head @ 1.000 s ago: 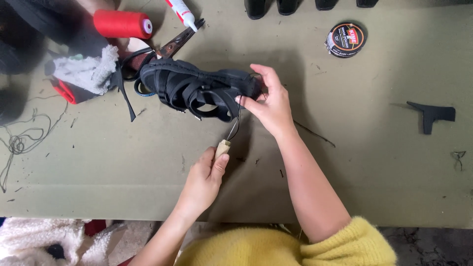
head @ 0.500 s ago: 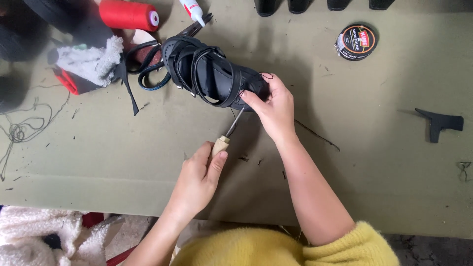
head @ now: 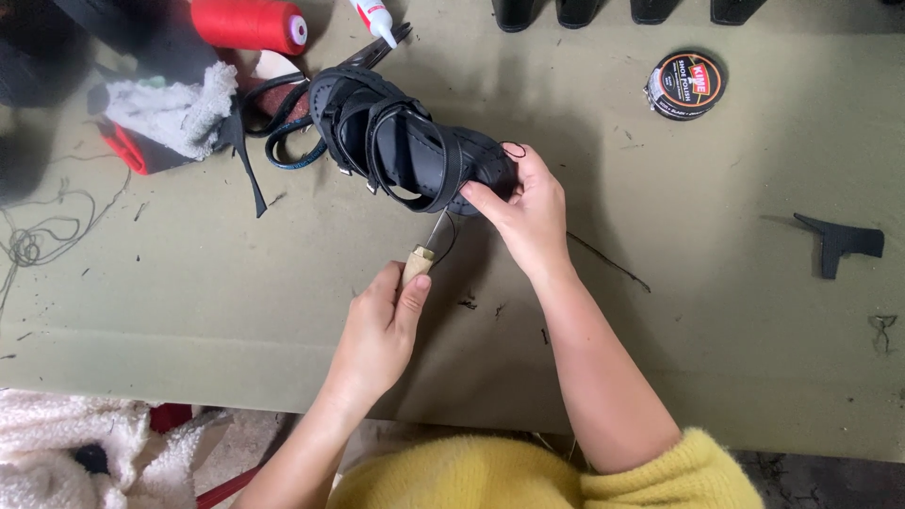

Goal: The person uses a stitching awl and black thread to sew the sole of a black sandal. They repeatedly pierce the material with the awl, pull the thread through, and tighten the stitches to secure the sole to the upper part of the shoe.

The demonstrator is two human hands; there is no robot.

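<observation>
We see a shut round tin [head: 686, 85] on the olive surface [head: 716, 283], well right of the black strappy sandal [head: 405, 146] — contents hidden. Our right hand [head: 528, 207] grips the sandal's end; just below it, our left hand [head: 382, 330] clasps a wooden-handled awl [head: 419, 259] — tip at the sole.

I see a round polish tin [head: 687, 85] on the surface's [head: 716, 311] far right — black lid, red-and-white label. A small white glue bottle [head: 375, 19] with red label lies at the top edge.
</observation>
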